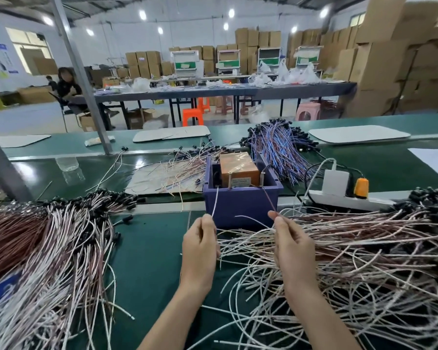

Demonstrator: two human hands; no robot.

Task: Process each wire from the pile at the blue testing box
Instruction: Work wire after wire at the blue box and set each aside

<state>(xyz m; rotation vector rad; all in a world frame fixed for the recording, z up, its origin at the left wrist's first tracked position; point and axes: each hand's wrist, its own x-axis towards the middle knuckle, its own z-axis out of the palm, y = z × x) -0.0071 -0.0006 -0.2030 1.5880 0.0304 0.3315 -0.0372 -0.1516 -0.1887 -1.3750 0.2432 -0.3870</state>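
At the dark-blue plastic testing box (240, 202), the left hand (200, 246) pinches a thin white wire lead (215, 202) and the right hand (290, 242) pinches a reddish-brown lead (269, 199), both raised toward its metal posts (262, 178). Likely midway: the tangled pile (359, 251) at right awaits, and the left heap (51, 238) seems finished.

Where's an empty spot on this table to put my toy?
Bare green table lies between the left wire pile and the left hand. More lies beyond the power strip. Crowded: the right wire pile and behind the blue box.
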